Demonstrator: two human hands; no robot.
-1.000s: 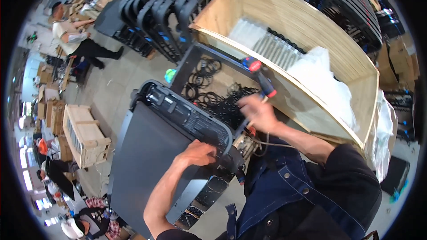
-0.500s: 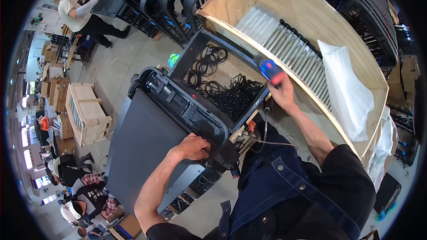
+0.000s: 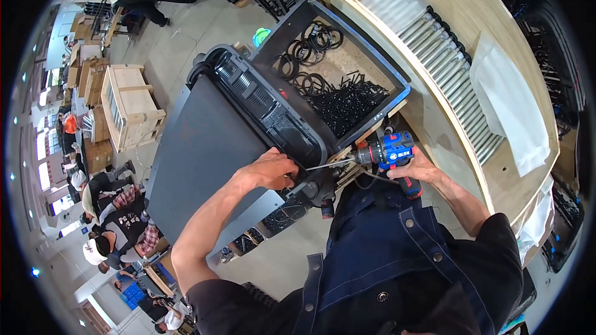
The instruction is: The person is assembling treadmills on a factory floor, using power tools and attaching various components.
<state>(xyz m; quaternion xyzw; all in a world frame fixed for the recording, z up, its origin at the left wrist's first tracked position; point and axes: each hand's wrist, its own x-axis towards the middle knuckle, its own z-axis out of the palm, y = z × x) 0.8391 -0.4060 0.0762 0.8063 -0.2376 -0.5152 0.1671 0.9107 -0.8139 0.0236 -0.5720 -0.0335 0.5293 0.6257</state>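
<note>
My right hand (image 3: 415,167) is wrapped round the grip of a blue and red cordless drill (image 3: 396,147). Its long thin bit (image 3: 332,164) points left, the tip close to my left hand's fingers. My left hand (image 3: 273,170) is closed, fingertips bent down at the near right corner of a treadmill deck (image 3: 205,186) with a dark flat belt. Whatever those fingers pinch is hidden. Along the deck's far right end runs a black plastic frame (image 3: 264,96) with ribbed parts inside.
Beyond the frame stands a dark bin (image 3: 400,96) of black screws (image 3: 344,102) and black rings (image 3: 320,36). At right, a large wooden crate (image 3: 428,77) holds metal tubes (image 3: 450,65) and white foam sheeting (image 3: 509,111). Another crate (image 3: 133,105) stands left; several people work around.
My right hand has brought the drill from over the bin's right edge down toward my left hand, bit now pointing left. My left hand stays at the deck corner. The view has shifted.
</note>
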